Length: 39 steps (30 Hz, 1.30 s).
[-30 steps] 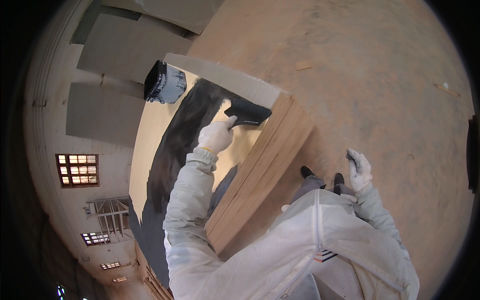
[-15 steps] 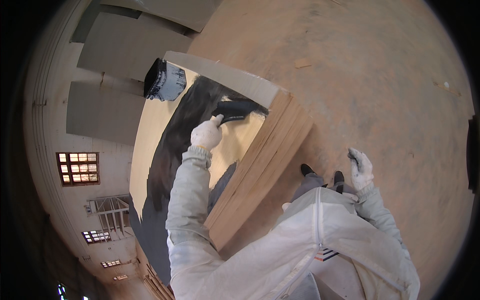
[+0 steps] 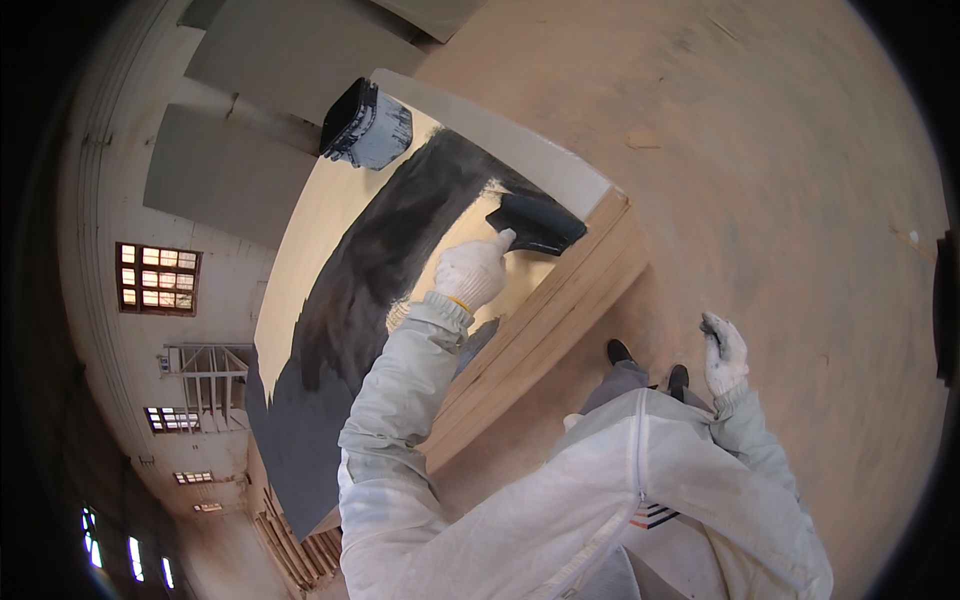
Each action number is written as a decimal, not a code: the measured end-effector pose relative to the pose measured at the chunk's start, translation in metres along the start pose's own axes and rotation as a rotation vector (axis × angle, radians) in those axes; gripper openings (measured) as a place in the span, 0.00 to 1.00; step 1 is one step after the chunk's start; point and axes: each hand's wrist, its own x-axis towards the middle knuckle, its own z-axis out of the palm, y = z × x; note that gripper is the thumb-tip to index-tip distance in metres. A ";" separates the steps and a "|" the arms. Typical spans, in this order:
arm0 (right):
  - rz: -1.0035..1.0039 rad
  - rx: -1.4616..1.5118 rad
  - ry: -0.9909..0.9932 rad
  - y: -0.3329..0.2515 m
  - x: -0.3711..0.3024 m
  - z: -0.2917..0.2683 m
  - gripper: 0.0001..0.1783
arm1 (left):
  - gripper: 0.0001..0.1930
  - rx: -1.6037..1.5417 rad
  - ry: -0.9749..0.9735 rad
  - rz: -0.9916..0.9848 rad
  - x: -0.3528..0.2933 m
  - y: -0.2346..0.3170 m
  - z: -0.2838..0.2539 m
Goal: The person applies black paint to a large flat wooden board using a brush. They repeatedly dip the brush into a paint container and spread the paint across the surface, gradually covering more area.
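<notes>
My left hand (image 3: pixel 472 272), in a white knit glove, grips the handle of a wide black scraper (image 3: pixel 536 222). The scraper's broad end lies on the top board near its right edge. A dark wet coating (image 3: pixel 385 230) runs in a wide band along the pale yellow board (image 3: pixel 300 270), with a bare pale patch around my left hand. My right hand (image 3: pixel 724 354), also gloved and with darkened fingertips, hangs at my right side away from the board. Its fingers are loosely bent, and nothing shows in them.
A square, paint-smeared bucket (image 3: pixel 383 135) stands at the board's far left. The board tops a thick stack with pale wooden edges (image 3: pixel 560 310). Large grey panels (image 3: pixel 210 175) lean by the left wall. My shoes (image 3: pixel 619 352) are on the dusty floor (image 3: pixel 790 230) right of the stack.
My left hand has moved the scraper rightward to the board's right edge. The whole view has shifted somewhat. My right hand stays at my side.
</notes>
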 end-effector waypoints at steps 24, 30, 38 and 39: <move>0.066 0.047 -0.073 -0.010 0.051 0.061 0.18 | 0.24 -0.036 0.034 0.194 0.061 -0.136 0.010; 0.173 0.114 -0.064 -0.005 0.050 0.065 0.20 | 0.23 0.078 0.018 0.360 0.037 -0.107 0.012; 0.265 0.156 -0.107 -0.006 0.057 0.079 0.23 | 0.24 -0.183 0.070 -0.087 0.006 -0.142 0.045; 0.254 0.164 -0.130 -0.015 0.064 0.080 0.23 | 0.24 -0.201 0.097 -0.080 -0.012 -0.129 0.051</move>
